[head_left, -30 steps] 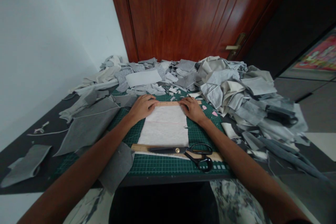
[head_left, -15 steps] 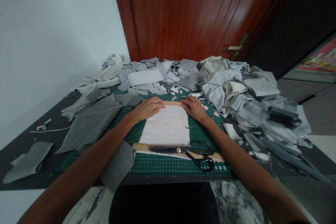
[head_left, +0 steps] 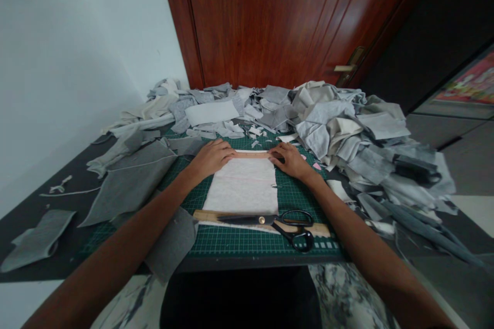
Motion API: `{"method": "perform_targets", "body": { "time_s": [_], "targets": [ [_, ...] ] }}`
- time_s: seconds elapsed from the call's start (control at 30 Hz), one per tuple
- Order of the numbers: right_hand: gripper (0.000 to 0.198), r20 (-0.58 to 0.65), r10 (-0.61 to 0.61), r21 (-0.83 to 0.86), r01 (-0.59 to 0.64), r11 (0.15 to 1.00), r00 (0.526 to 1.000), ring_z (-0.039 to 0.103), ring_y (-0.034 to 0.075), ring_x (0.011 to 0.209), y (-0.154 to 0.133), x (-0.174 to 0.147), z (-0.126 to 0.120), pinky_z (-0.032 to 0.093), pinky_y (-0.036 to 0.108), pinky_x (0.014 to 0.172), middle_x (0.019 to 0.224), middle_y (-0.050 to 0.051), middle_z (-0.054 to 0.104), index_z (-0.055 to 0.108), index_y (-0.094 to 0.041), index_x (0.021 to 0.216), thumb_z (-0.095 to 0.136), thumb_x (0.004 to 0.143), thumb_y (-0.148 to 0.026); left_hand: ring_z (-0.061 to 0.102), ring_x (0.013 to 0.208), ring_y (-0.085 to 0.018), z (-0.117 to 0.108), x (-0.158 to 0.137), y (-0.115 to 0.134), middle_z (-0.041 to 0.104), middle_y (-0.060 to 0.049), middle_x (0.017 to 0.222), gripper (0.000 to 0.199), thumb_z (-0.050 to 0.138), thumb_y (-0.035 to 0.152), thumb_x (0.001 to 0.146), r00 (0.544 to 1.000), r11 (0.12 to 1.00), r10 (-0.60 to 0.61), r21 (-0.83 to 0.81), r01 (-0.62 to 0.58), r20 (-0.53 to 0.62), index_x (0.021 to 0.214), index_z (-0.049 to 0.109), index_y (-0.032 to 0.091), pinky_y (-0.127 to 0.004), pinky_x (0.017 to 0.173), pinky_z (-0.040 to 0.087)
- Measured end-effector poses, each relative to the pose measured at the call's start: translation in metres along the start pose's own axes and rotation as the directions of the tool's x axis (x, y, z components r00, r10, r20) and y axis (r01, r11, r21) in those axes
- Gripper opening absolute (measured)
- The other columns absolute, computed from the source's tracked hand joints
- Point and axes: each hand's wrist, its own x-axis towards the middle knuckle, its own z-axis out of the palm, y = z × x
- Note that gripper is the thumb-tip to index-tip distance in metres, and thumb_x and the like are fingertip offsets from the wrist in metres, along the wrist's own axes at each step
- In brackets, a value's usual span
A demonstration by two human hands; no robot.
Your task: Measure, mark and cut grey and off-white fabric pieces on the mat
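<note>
A piece of white cloth (head_left: pixel 242 185) lies flat on the green cutting mat (head_left: pixel 239 244). Across its far end runs a wooden ruler (head_left: pixel 251 154), with a thin strip of cloth showing beyond it. My left hand (head_left: pixel 216 157) is closed on the ruler's left part, fingers bent together. At the other end my right hand (head_left: pixel 289 159) pinches the ruler, thumb toward me; parts of the ruler are hidden under both hands. Black-handled scissors (head_left: pixel 276 219) lie over a second wooden ruler (head_left: pixel 204 215) on the cloth's near edge.
Heaped fabric scraps (head_left: pixel 274 95) line the back, with a larger pile (head_left: pixel 332 118) to the right. Grey cloth (head_left: pixel 135 177) lies left of the mat, and a folded grey piece (head_left: pixel 42 239) sits farther left. A wooden door (head_left: pixel 262 25) stands behind the table.
The far ruler has shifted slightly toward me, so a strip of white cloth shows beyond it. Both hands have moved a little with it. The scissors and near ruler stay put.
</note>
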Motion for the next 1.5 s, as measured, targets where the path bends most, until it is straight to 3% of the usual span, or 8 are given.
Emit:
{"method": "perform_targets", "body": {
  "time_s": [0.4,0.6,0.83,1.5],
  "targets": [
    [0.02,-0.063,0.096,0.036,-0.094,0.995,0.993,0.064,0.026,0.093,0.004,0.007,0.007,0.049,0.042,0.093,0.098,0.009,0.071,0.079,-0.023,0.104,0.063,0.099,-0.034,0.064,0.1,-0.024,0.009,0.009,0.002,0.073,-0.006,0.102,0.022,0.056,0.017,0.096,0.982,0.984,-0.178,0.004,0.179,-0.069,0.101,0.078,0.023,-0.034,0.085,0.052],
    [0.018,-0.111,0.129,0.004,-0.129,0.992,0.985,0.064,0.027,0.096,0.006,0.008,0.015,0.049,0.044,0.094,0.102,0.01,0.071,0.079,-0.023,0.106,0.065,0.097,-0.03,0.064,0.097,-0.024,0.012,0.01,0.004,0.072,-0.007,0.094,0.028,0.051,0.016,0.097,0.976,0.979,-0.202,0.0,0.203,-0.081,0.095,0.079,0.021,-0.034,0.084,0.053],
    [0.02,-0.137,0.153,-0.025,-0.158,0.987,0.979,0.063,0.029,0.096,0.005,0.009,0.019,0.049,0.047,0.095,0.101,0.01,0.07,0.08,-0.023,0.106,0.063,0.097,-0.031,0.063,0.101,-0.024,0.016,0.01,0.002,0.072,-0.008,0.1,0.036,0.047,0.009,0.093,0.974,0.978,-0.207,-0.031,0.205,-0.091,0.103,0.08,0.021,-0.035,0.092,0.053],
    [0.024,-0.154,0.178,-0.063,-0.189,0.98,0.972,0.06,0.031,0.099,0.011,0.012,0.026,0.048,0.05,0.096,0.104,0.013,0.069,0.079,-0.023,0.107,0.059,0.099,-0.035,0.063,0.101,-0.027,0.023,0.013,-0.002,0.069,-0.01,0.095,0.039,0.047,0.006,0.087,0.969,0.974,-0.218,-0.084,0.209,-0.118,0.104,0.08,0.019,-0.041,0.096,0.055]
  ]
}}
